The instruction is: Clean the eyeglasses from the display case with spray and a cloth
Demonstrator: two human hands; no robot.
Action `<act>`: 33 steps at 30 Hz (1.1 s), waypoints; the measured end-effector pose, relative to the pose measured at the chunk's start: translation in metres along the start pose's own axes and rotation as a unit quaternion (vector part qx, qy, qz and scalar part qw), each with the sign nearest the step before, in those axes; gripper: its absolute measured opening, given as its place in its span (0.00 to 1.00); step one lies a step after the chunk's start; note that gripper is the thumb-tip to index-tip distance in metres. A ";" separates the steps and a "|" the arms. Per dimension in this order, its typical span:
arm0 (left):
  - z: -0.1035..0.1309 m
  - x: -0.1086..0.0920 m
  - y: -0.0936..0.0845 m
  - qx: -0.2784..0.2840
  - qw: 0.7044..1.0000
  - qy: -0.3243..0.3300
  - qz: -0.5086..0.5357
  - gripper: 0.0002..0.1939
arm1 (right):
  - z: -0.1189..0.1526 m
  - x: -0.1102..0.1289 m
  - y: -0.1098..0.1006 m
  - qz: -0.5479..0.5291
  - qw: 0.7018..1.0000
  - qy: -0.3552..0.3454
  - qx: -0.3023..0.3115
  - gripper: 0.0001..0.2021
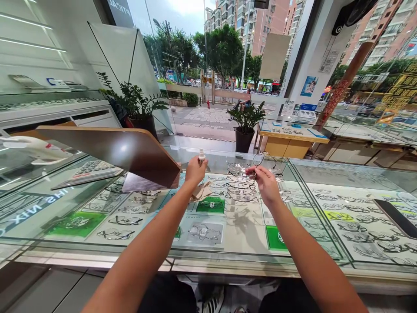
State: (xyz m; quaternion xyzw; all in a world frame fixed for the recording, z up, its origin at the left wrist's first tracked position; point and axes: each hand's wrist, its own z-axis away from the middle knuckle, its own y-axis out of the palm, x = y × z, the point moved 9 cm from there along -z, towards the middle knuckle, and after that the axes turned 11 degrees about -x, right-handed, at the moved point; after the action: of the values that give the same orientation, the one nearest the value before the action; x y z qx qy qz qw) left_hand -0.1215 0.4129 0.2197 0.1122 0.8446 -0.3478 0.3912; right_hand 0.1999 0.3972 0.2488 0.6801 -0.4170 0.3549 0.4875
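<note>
Over the glass display counter (244, 230), my left hand (196, 171) is closed around a small spray bottle (202, 154) with a white top. Its lower part is hidden by my fingers. A pair of thin-framed eyeglasses (258, 160) is pinched in my right hand (267, 184), with the round lenses raised above the glass. A crumpled beige cloth (202, 191) lies on the counter just below my left hand. Rows of eyeglass frames (241, 191) show inside the case between and beneath my hands.
A brown mirror or panel (120, 150) leans over the counter's left side, near a calculator (87, 171) and a white handheld scanner (35, 150). A dark phone (395, 217) lies at the right. Beyond the counter stand a potted plant (246, 126) and a wooden display table (286, 141).
</note>
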 end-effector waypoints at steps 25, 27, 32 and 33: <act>0.023 -0.016 -0.012 -0.041 0.998 -0.005 -0.038 0.42 | 0.001 -0.004 0.002 0.025 0.999 -0.012 0.024 0.11; 0.039 -0.056 -0.030 -0.107 0.989 0.102 0.021 0.42 | 0.002 -0.003 0.003 0.023 0.999 -0.012 0.025 0.10; 0.075 -0.124 -0.060 -0.155 0.944 0.283 0.066 0.23 | 0.005 0.000 0.006 0.026 0.999 -0.012 0.029 0.10; 0.074 -0.128 -0.058 -0.125 0.949 0.284 0.056 0.18 | 0.006 0.001 0.006 0.027 0.999 -0.012 0.030 0.10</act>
State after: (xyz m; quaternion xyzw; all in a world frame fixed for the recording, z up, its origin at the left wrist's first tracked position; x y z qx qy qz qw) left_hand -0.0194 0.3306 0.3095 0.2034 0.9500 -0.1703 0.1646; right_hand 0.1953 0.3904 0.2502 0.6871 -0.4303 0.3717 0.4522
